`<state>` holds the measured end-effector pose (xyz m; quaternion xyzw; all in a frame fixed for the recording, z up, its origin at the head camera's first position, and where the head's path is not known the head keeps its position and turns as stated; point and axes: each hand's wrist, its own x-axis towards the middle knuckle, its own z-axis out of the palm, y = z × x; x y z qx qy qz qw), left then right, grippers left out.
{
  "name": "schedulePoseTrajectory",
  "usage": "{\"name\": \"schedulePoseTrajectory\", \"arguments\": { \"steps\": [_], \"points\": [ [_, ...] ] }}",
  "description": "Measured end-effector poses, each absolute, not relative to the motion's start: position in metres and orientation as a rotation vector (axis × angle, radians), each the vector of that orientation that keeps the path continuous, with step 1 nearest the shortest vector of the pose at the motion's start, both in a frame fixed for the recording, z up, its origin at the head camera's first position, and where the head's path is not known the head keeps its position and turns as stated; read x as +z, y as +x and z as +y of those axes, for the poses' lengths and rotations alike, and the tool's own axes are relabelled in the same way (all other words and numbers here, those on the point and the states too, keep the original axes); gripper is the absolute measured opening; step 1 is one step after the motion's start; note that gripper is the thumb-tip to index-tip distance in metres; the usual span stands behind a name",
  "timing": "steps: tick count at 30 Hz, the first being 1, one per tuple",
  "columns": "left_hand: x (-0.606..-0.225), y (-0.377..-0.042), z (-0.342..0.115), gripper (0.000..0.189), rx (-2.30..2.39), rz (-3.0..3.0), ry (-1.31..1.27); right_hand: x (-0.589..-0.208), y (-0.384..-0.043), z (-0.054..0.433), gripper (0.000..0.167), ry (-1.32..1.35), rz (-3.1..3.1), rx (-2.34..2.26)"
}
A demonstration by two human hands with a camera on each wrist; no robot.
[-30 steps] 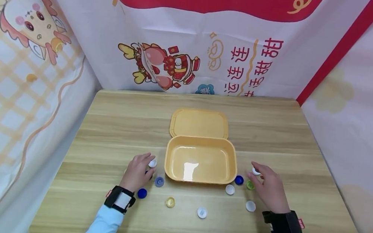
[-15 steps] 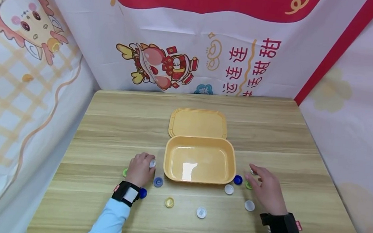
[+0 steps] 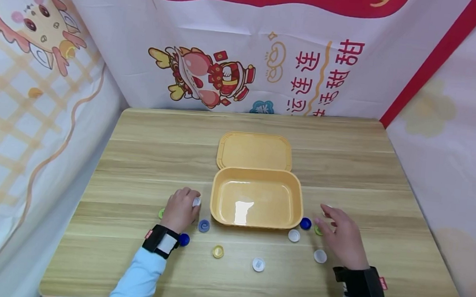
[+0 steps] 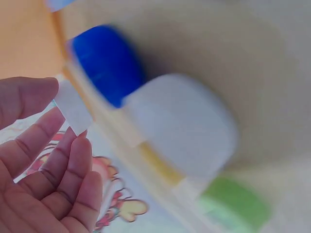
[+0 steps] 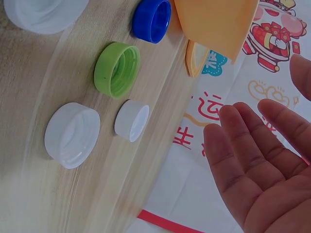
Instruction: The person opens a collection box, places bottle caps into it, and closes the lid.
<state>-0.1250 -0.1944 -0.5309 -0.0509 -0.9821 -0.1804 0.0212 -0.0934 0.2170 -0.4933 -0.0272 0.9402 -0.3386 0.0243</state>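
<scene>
At the left of the tub, my left hand [image 3: 180, 210] pinches a white bottle cap [image 3: 196, 202] between thumb and fingers. The left wrist view shows this bottle cap [image 4: 73, 109] edge-on. A blue cap [image 3: 183, 240] lies near that wrist, and a green cap [image 3: 161, 213] peeks out beside the hand. My right hand [image 3: 343, 237] hovers with loosely bent fingers and holds nothing. Beneath it are a green cap [image 5: 116, 70] and a small white cap [image 5: 131, 120], which the fingers mostly hide in the head view. A larger white cap [image 3: 320, 256] lies nearer me.
A yellow plastic tub [image 3: 300, 197] stands mid-table, its matching lid [image 3: 255, 151] flat behind it. Around its front lie a pale blue cap [image 3: 203, 226], a yellow cap [image 3: 218, 252], white caps [image 3: 259, 265] and a dark blue cap [image 3: 306, 223]. Printed cloth hangs behind the wooden table [image 3: 156, 150].
My left hand has shifted slightly rightward and its fingers have closed on the white cap; the green cap beside it has come into view. The right hand stays nearly in place.
</scene>
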Motion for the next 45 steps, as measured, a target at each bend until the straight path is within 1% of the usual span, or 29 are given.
{"name": "schedulePoseTrajectory", "arguments": {
  "steps": [9, 14, 20, 25, 32, 40, 45],
  "points": [
    [-0.484, -0.129, -0.177, 0.032, -0.599, -2.869, -0.356, -0.493, -0.095, 0.218, 0.052, -0.099, 2.926, -1.061],
    [-0.471, -0.140, -0.163, 0.028, -0.612, -2.774, -0.528, -0.494, -0.095, 0.219, 0.052, -0.101, 2.926, -1.063],
    [-0.481, -0.158, -0.146, 0.029, -0.584, -2.807, -0.652, -0.493, -0.095, 0.220, 0.051, -0.087, 2.905, -1.071],
    [-0.488, -0.172, -0.131, 0.028, -0.548, -2.855, -0.687, -0.493, -0.095, 0.222, 0.050, -0.087, 2.908, -1.077],
    [-0.497, -0.187, -0.115, 0.022, -0.412, -2.896, -0.732, -0.495, -0.097, 0.223, 0.050, -0.077, 2.899, -1.076],
    [-0.512, -0.194, -0.108, 0.012, -0.351, -2.870, -0.786, -0.498, -0.100, 0.223, 0.053, -0.058, 2.870, -1.064],
    [-0.515, -0.195, -0.105, 0.008, -0.313, -2.886, -0.775, -0.498, -0.103, 0.224, 0.054, -0.046, 2.864, -1.064]
  ]
}}
